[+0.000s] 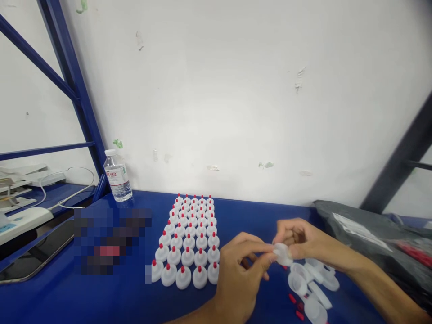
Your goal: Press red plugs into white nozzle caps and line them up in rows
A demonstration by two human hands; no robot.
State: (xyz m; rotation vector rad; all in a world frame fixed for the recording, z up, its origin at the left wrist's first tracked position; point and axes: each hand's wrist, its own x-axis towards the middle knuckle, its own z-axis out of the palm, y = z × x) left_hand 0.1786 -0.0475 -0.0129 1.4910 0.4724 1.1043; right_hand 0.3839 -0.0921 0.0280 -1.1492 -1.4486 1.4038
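Note:
Between my two hands is a translucent white plastic nozzle cap (282,254), tilted on its side above the blue table. My right hand (300,238) pinches its wide round end between thumb and fingers. At the narrow end, the thumb and forefinger of my left hand (241,270) are closed, hiding the tip. Left of my hands stand rows of white nozzle caps (183,277), each upright with a small red tip cap (200,269). Below my right hand lie loose white caps (297,281) in a heap, with several loose red tip caps (299,315) beside them.
A water bottle (118,177) stands by the wall at the back left. A phone (37,252) and a white power strip (25,225) lie at the left. A dark plastic bag (354,229) lies at the right, near blue frame posts (72,85).

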